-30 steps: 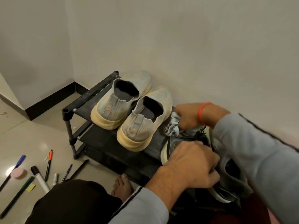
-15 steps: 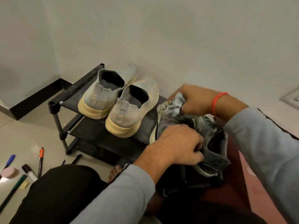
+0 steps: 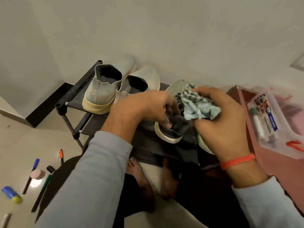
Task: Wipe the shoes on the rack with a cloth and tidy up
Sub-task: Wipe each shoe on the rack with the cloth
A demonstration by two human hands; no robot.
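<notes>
A low black shoe rack (image 3: 77, 96) stands against the wall. Two pale grey slip-on shoes with cream soles (image 3: 105, 89) sit side by side at its left end. Right of them, my left hand (image 3: 146, 107) grips the heel of a dark grey laced sneaker with a white sole (image 3: 171, 134). My right hand (image 3: 220, 122) holds a crumpled light blue cloth (image 3: 199, 106) over that sneaker's laces. A second shoe's pale sole (image 3: 204, 145) shows under my right hand, mostly hidden.
Pens and markers (image 3: 35, 163), a pink round eraser (image 3: 37, 174) and a blue tube (image 3: 11, 194) lie scattered on the floor at left. A clear plastic box of markers (image 3: 271, 127) sits on a reddish surface at right. My bare feet (image 3: 139, 176) rest below the rack.
The view has swung right and down. My right hand with the cloth has come back from the sneaker's toe to over its laces. My left hand still holds the sneaker.
</notes>
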